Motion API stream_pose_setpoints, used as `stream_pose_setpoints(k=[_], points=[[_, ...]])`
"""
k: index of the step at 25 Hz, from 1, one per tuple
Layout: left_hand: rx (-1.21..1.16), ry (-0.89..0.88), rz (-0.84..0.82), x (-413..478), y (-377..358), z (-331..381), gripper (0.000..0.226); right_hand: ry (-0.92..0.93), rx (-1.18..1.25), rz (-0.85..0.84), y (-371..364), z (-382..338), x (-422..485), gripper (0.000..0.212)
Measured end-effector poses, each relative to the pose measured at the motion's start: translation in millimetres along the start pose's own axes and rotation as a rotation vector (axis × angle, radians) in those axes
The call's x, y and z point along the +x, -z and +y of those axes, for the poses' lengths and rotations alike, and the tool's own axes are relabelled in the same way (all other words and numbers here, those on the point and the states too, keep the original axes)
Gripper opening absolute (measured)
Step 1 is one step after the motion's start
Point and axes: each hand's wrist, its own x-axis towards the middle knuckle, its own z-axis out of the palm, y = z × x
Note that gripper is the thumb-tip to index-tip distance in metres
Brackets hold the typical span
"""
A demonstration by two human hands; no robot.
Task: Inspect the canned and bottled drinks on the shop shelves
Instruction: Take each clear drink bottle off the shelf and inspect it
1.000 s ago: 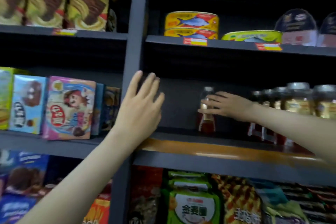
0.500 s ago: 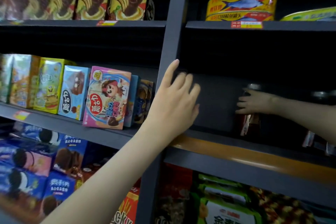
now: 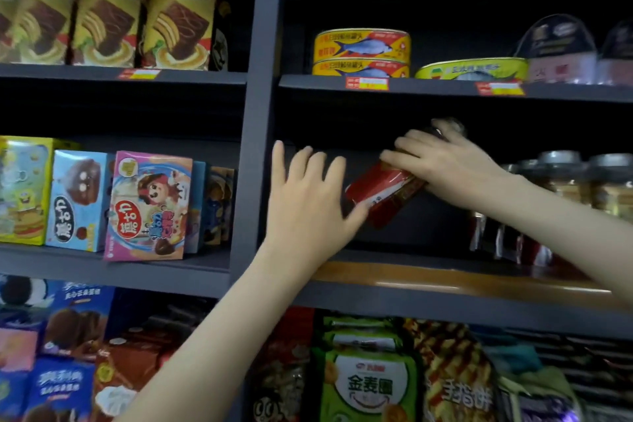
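Note:
My right hand (image 3: 445,164) grips a small bottle with a red label (image 3: 380,192) and holds it tilted, its base toward the lower left, in the dark middle shelf bay. My left hand (image 3: 305,202) is spread with straight fingers just left of the bottle, its thumb near the bottle's lower end. More bottles and jars with silver lids (image 3: 561,178) stand in a row at the right of the same shelf. Yellow fish cans (image 3: 361,51) are stacked on the shelf above.
A dark upright post (image 3: 257,106) divides the shelving. Left of it stand snack boxes (image 3: 147,205) and, higher up, chocolate cake boxes (image 3: 178,7). Snack bags (image 3: 370,377) fill the bottom shelf. An orange strip (image 3: 445,279) runs along the middle shelf's front edge.
My right hand has lifted the red-labelled bottle off the shelf and tipped it sideways toward the left. My left hand stays raised near the post, now close to the bottle. The view shifted.

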Motion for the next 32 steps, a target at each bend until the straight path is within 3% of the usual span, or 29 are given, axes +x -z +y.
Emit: stream_pose_setpoints(k=[5,9,11,13,14,16,17,20,24,27,29,32], points=[[-0.108,-0.028,-0.136,9.8,22.4,66.9,0.094,-0.063,0.007,0.005,55.5,-4.2,-31.6,0.063],[-0.287,0.067,-0.191,-11.0,46.9,101.7,0.095,-0.029,0.135,0.036,85.5,-14.1,-76.4,0.073],[-0.523,0.208,-0.294,-42.2,60.9,118.0,0.087,-0.198,0.479,0.024,97.6,-25.9,-113.3,0.087],[-0.747,0.366,-0.430,-89.7,75.9,142.3,0.081,-0.518,1.173,-0.033,116.9,-54.6,-159.2,0.092],[-0.827,0.416,-0.516,-114.7,83.6,157.0,0.081,-0.720,1.572,0.022,126.4,-72.9,-181.2,0.090],[-0.982,0.500,-0.730,-165.7,95.9,189.9,0.079,-1.154,2.091,0.094,137.6,-105.9,-221.0,0.071],[-1.066,0.548,-0.851,-190.5,101.4,205.5,0.074,-1.258,2.161,0.031,139.2,-123.8,-239.5,0.054],[-1.255,0.699,-1.095,-250.1,121.7,237.9,0.063,-1.315,2.074,-0.299,152.8,-174.9,-282.2,0.032],[-1.332,0.881,-1.232,-288.6,145.5,259.2,0.064,-1.373,2.127,-0.479,169.0,-208.4,-325.5,0.046],[-1.368,0.937,-1.316,-302.2,150.1,260.0,0.062,-1.289,2.148,-0.617,176.6,-217.2,-347.2,0.051],[-1.443,1.035,-1.327,-304.1,149.0,257.6,0.057,-1.238,2.107,-0.732,183.2,-223.0,-358.3,0.070],[-1.532,1.144,-1.309,-304.6,146.1,254.0,0.053,-1.307,2.123,-0.726,190.8,-240.0,-363.7,0.075]])
